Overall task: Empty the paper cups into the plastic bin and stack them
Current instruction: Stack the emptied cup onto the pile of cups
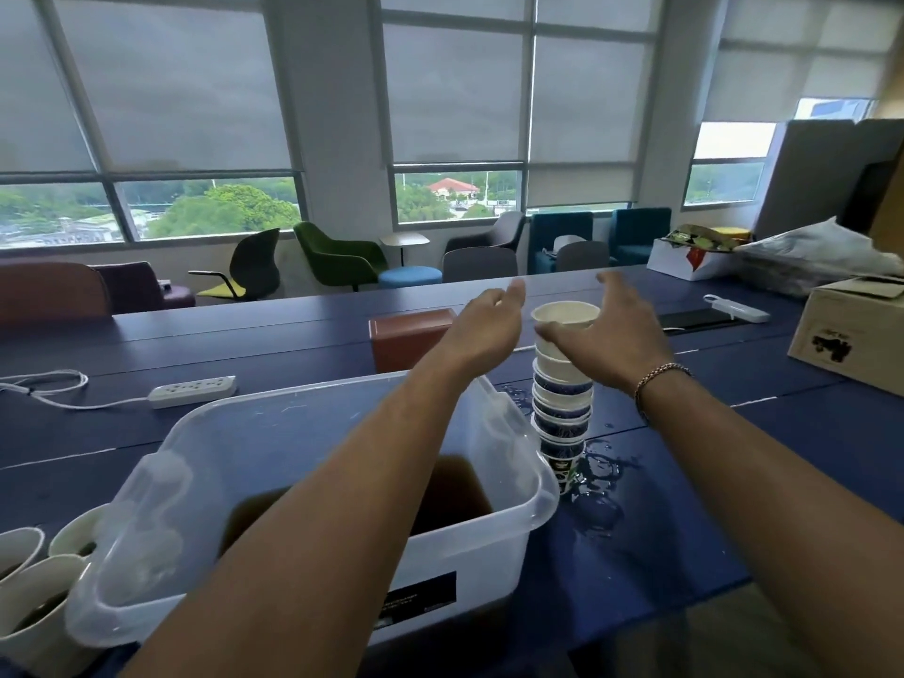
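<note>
A tall stack of paper cups (561, 384) stands on the blue table just right of the clear plastic bin (161, 486), which holds brown liquid. My right hand (606, 340) is beside the top of the stack, its thumb touching an upper cup and its fingers spread. My left hand (484, 325) hovers to the left of the stack with straight fingers and holds nothing. Three more paper cups (34, 599) with brown liquid stand at the lower left next to the bin.
Spilled liquid (597, 486) lies on the table around the stack's base. A brown box (408, 337) stands behind the bin, a white power strip (193, 390) with cable at left, a cardboard box (851, 330) at right. Chairs line the windows.
</note>
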{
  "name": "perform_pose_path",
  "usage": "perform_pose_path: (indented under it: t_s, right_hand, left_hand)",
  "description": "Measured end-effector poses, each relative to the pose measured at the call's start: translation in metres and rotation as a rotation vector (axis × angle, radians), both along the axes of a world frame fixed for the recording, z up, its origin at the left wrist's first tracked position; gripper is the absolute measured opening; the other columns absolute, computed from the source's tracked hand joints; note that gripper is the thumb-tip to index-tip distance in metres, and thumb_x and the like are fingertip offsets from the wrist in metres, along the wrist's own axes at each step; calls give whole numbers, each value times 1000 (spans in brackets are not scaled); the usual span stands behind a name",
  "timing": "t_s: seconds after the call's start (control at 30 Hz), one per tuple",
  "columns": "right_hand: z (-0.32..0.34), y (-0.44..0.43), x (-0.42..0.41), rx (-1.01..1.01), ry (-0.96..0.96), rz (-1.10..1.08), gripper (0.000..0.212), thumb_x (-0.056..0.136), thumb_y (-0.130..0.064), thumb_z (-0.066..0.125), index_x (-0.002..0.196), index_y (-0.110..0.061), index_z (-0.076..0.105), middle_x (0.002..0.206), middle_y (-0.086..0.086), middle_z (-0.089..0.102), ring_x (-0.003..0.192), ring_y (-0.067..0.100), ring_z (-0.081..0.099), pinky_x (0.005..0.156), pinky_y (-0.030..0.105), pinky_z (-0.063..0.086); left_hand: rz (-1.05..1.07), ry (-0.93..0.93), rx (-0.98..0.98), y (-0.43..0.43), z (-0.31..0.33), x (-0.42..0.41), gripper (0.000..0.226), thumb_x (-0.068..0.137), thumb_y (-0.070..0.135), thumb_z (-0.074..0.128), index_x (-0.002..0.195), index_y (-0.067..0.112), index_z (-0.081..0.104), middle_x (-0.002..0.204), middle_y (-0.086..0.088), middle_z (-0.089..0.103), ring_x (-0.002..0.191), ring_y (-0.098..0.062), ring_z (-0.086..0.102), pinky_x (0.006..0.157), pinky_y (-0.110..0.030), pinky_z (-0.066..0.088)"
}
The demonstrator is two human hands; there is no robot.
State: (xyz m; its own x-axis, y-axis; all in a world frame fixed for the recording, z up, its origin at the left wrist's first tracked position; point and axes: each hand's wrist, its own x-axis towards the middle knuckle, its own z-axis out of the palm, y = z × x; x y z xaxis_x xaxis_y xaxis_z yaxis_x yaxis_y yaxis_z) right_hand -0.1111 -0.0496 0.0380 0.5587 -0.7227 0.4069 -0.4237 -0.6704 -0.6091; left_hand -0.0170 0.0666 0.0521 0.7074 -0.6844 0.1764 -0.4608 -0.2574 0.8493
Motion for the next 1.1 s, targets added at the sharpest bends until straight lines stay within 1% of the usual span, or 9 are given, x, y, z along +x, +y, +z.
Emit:
perform_pose_path:
  t_s: [0.1,0.2,0.37,0.5,0.57,0.67,0.77,0.87,1.1]
  right_hand:
    - [14,28,20,-84,-104,58,72,77,-51,68,136,-21,41,139,7,48,127,29,43,101,49,42]
    - [21,70,52,-222,-80,88,54,80,-46,64,126,-21,51,131,6,53,124,28,43,100,45,38]
    - [28,135,98,-413,-53,55,49,80,-49,59,119,-20,55,129,9,53,126,31,41,110,54,26]
    - [23,194,130,-437,-34,298,45,81,-49,57,116,-21,59,116,6,62,114,28,52,105,51,34]
    - [19,224,143,-404,-15,456,41,80,-48,58,112,-23,60,109,2,64,103,26,57,98,47,40]
    - [12,265,163,-360,111,658,32,82,-48,58,104,-25,62,108,-1,65,100,22,59,96,44,42]
    - [3,298,180,-379,223,785,27,83,-45,58,102,-27,64,107,-3,65,98,21,58,93,41,41]
    - [-4,321,191,-390,317,864,24,82,-40,61,102,-27,65,106,-1,65,95,22,58,93,42,42]
    - [-12,336,202,-429,381,907,27,84,-38,60,106,-24,66,101,-2,58,93,20,52,97,44,43]
  left_hand:
    - [87,-53,-16,25,4,20,60,103,55,23,146,18,42,148,-6,48,132,-22,46,108,-38,33]
    - [191,-103,-13,63,6,45,57,102,55,27,138,17,50,136,-8,55,123,-24,51,108,-44,37]
    - [379,-129,-6,143,3,87,47,104,47,32,125,14,57,122,-8,62,111,-22,56,98,-40,44]
    - [468,-157,33,205,-6,112,25,100,33,49,111,20,66,111,-1,66,101,-19,59,84,-29,43]
    - [493,-209,132,236,-14,126,16,94,20,56,99,24,70,102,1,69,91,-16,60,75,-25,42]
    - [550,-243,368,286,-31,141,23,87,6,56,84,25,68,97,-5,72,85,-20,64,65,-24,44]
    - [550,-228,574,326,-57,146,32,87,-1,50,104,13,74,112,-8,71,100,-22,64,82,-29,49]
    - [533,-202,733,349,-87,150,44,86,0,48,123,14,68,129,-3,65,117,-20,60,101,-31,47]
    - [594,-234,804,359,-131,179,37,84,14,59,120,22,69,125,-1,66,113,-23,62,97,-36,51]
